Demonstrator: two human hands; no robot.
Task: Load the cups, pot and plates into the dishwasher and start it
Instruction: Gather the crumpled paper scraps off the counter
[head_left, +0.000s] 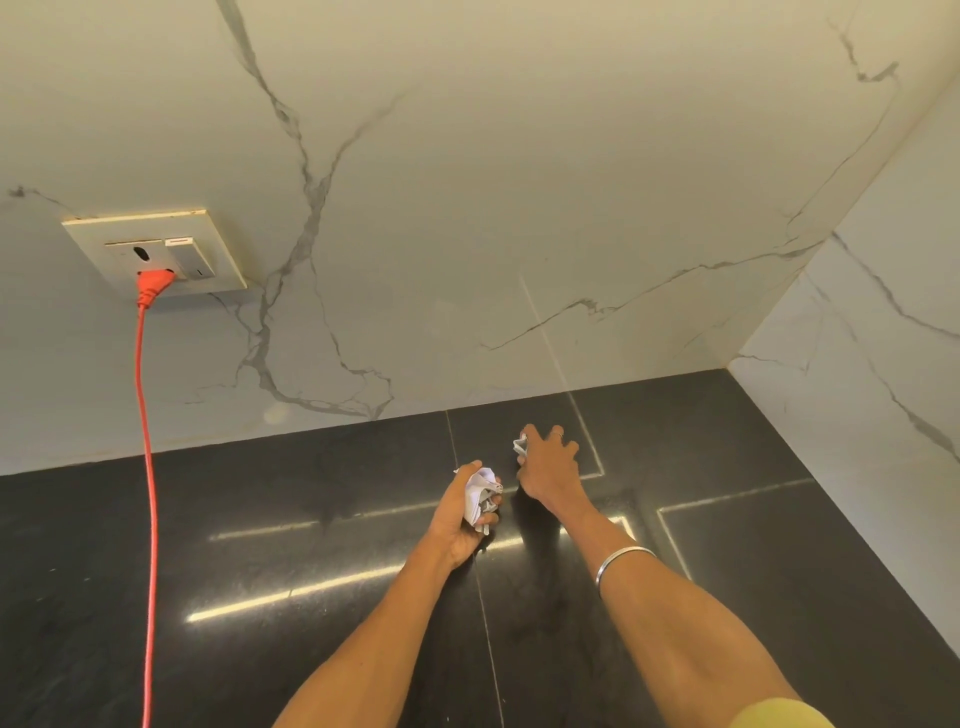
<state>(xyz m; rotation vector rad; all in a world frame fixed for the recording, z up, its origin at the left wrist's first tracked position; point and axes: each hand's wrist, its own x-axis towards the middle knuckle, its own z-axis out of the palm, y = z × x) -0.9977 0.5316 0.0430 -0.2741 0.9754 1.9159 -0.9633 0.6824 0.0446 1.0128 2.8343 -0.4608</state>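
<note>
Crumpled white paper (480, 493): gripped in left hand (467, 514), above black stone counter (311, 519).
Right hand (548, 467): pinches smaller paper scrap (520, 446).

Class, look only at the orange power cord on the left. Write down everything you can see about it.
The orange cord looks like smooth plastic-coated cable, ending in a matching orange plug. The plug sits in the lower socket of a cream wall plate on the marble-look wall. From there the cord hangs almost straight down, passes in front of the dark glossy countertop and leaves the picture at the bottom edge. Neither hand touches it; both are well off to its right.
</note>
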